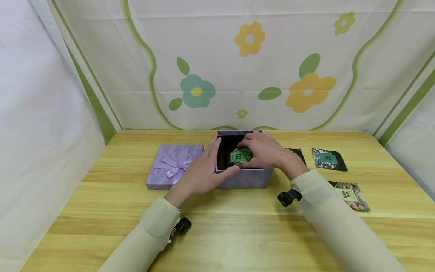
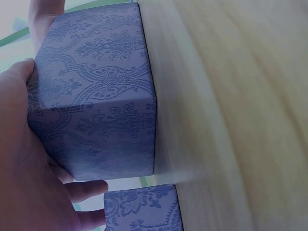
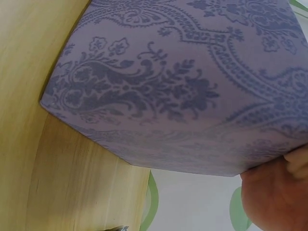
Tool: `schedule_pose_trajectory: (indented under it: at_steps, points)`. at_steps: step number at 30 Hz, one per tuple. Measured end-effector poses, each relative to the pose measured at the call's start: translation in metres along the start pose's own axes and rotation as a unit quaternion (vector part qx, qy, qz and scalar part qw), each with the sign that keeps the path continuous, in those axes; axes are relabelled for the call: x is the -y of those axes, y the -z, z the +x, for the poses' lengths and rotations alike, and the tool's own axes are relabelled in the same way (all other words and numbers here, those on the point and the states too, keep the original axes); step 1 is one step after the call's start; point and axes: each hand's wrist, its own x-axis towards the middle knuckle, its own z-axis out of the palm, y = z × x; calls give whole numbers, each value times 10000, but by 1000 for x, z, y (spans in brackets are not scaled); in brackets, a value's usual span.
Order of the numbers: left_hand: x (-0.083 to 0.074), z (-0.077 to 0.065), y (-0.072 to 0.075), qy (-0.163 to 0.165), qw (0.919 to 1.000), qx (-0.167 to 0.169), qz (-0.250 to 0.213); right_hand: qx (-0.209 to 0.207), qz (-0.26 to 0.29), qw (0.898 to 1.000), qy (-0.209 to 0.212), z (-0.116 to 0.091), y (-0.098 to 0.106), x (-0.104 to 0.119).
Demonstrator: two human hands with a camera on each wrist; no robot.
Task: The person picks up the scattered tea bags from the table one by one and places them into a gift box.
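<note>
An open purple patterned box (image 1: 244, 178) stands in the middle of the wooden table. My left hand (image 1: 208, 166) grips its near left corner, fingers along the left wall and thumb over the front rim. In the left wrist view the palm of the left hand (image 2: 24, 159) lies against the box (image 2: 96, 106). My right hand (image 1: 261, 152) reaches into the box from the right and holds a green packet (image 1: 239, 156) inside it. The right wrist view shows the box wall (image 3: 192, 82) close up, with part of the right hand (image 3: 276, 197) at its edge.
The box's lid (image 1: 175, 164) with a lilac bow lies just left of the box, also seen as the lid (image 2: 142, 209). Two dark packets (image 1: 329, 159) (image 1: 351, 194) lie to the right, and a third (image 1: 300, 153) is partly hidden behind my right wrist. A flowered cloth backs the table.
</note>
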Motion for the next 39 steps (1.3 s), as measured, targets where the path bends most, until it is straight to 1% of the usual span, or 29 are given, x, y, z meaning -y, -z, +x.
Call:
schedule_pose_trajectory:
  at_steps: [4,6,9,11,14,16,18,20,25,33,37,39]
  points:
    - [0,0,0,5,10000,12,13,-7,155,9999,-34,1,-1,-1]
    - [1,0,0,6,10000,6,20,-97,362,9993,-12,0,-1,-2]
    - [0,-1,0,-6,10000,11,14,-281,854,9959,59,-2,-3,-5]
    - [0,-1,0,4,10000,21,25,-398,1297,9907,98,-4,-4,-8]
    - [-1,-2,0,18,10000,27,25,-565,1992,9783,40,-8,-3,-12]
    - [-1,-2,0,25,10000,23,11,-718,2327,9699,-27,-13,1,-13]
    - [-1,-2,0,25,10000,22,-15,-896,2502,9640,-104,-19,5,-15]
    - [-1,-2,1,24,10000,22,-42,-1064,2552,9609,-168,-25,9,-18]
    - [-2,-2,1,29,10000,-1,-61,-1312,2479,9595,-281,-40,15,-26]
    - [0,-2,-1,3,10000,-37,-22,-1490,2427,9583,-237,-73,16,-44]
    - [1,-2,-1,10,10000,-71,-7,-1512,2352,9595,-334,-89,18,-53]
    - [1,-2,-1,18,10000,-79,-9,-1532,2294,9600,-479,-97,18,-57]
